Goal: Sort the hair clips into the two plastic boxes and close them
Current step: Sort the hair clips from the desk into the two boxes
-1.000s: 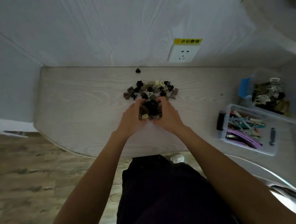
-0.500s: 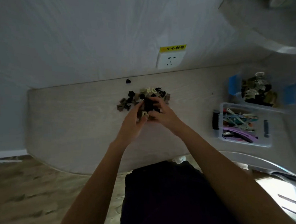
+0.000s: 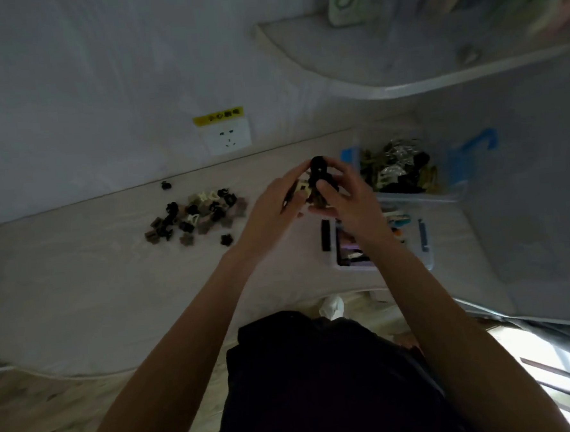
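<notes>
**Both hands carry a clump of small claw clips above the bench**

At the centre of the frame the left hand (image 3: 270, 210) and the right hand (image 3: 346, 202) are cupped together, fingers curled round a handful of small claw clips (image 3: 316, 183), black, brown and cream. Each grip is closed on that clump, which is lifted off the bench (image 3: 80, 278). A black clip sticks up at the top of the bundle, between the fingertips of the two hands.

To the left of the hands, in the middle left of the frame, the loose pile of claw clips (image 3: 197, 218) lies on the bench, in black, brown, grey and cream. One single black clip (image 3: 165, 185) sits apart from it, close to the wall, and another black clip (image 3: 226, 239) lies just below the pile's right end.

To the right of the hands, in the upper right of the middle band, stands the clear box with blue latches (image 3: 409, 195), open and already holding a heap of dark, olive and shiny clips. Below it, partly hidden behind the right forearm, is the clear box with black latches (image 3: 426, 260), also open, with long flat clips in purple, teal and orange visible inside.

On the wall above the pile is a white wall socket (image 3: 228, 138) with a yellow warning label (image 3: 218, 115) over it. A curved shelf (image 3: 367, 63) juts out at the upper right.
</notes>
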Demonstrator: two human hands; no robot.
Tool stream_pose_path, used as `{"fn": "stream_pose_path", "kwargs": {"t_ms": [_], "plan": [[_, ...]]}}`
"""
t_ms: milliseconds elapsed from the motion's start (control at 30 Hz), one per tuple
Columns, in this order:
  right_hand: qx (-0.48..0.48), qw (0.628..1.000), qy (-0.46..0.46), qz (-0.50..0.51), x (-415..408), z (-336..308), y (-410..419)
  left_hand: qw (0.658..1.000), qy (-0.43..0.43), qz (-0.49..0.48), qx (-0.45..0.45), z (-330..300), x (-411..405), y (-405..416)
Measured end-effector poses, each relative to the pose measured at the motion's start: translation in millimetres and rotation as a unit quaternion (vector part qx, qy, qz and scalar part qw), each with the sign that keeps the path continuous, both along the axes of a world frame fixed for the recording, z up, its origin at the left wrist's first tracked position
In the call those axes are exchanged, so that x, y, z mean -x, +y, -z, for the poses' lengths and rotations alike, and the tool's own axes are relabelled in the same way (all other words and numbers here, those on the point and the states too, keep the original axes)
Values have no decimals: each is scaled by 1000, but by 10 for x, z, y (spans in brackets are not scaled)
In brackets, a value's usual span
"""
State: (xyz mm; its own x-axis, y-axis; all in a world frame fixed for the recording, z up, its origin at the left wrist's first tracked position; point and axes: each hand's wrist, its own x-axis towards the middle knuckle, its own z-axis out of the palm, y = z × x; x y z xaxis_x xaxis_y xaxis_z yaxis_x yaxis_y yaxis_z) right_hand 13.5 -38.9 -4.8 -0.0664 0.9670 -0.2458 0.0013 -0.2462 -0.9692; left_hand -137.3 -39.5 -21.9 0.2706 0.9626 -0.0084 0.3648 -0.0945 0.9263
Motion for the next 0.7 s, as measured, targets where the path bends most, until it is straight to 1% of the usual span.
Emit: {"fn": "stream_pose_path", "kwargs": {"t_ms": [67,133,267,367,467,567,600,667,700], "plan": [[-11,999,-7,43,-405,-67,14,999,2,28,-16,-59,-393,126],[-21,997,-27,74,-796,-100,37,998,11,56,-11,-124,-801,245],[7,993,-68,95,-1297,-87,148,995,41,89,8,-122,-1355,426],[17,991,-102,85,-1493,-43,238,992,102,73,0,-2,-1518,531],[-4,988,-136,78,-1636,1,317,984,172,30,-23,70,-1556,563],[-29,972,-228,47,-1708,38,396,974,217,62,-37,89,-1549,537],[-42,958,-281,30,-1722,60,428,968,235,78,-40,93,-1542,528],[-74,919,-387,-6,-1730,99,477,956,272,96,-55,93,-1514,516],[-91,904,-418,-22,-1727,114,490,950,288,98,-68,95,-1497,512]]}}
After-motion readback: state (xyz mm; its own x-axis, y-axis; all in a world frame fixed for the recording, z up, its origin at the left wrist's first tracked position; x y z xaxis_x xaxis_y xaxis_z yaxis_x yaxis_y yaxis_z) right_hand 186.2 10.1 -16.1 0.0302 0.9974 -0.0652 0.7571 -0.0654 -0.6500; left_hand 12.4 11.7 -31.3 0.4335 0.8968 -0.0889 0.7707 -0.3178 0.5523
